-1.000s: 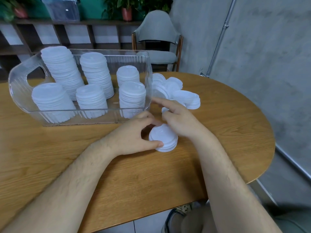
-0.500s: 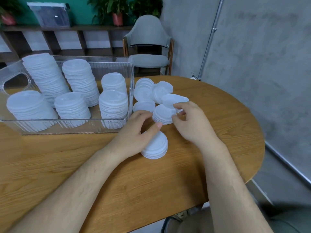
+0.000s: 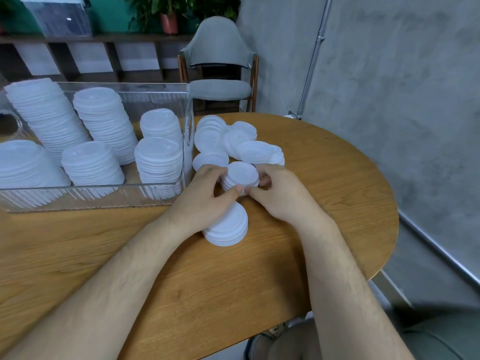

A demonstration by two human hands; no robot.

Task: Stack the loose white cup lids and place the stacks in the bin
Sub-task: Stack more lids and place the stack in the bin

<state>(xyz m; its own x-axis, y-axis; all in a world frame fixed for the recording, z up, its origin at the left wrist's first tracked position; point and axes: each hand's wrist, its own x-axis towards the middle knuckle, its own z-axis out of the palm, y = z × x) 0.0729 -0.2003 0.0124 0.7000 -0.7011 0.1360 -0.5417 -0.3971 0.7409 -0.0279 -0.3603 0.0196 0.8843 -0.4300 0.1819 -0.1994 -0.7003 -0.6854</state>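
Mid-frame, my left hand and right hand curl round a short lid stack. Uneven squeezing could scatter it.

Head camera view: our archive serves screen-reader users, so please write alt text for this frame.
A left hand and a right hand grip a small stack of white plastic cup lids between them at an oval wooden table. A second short lid stack lies nearer, loose white lids beyond; a clear plastic bin at left holds six lid stacks.
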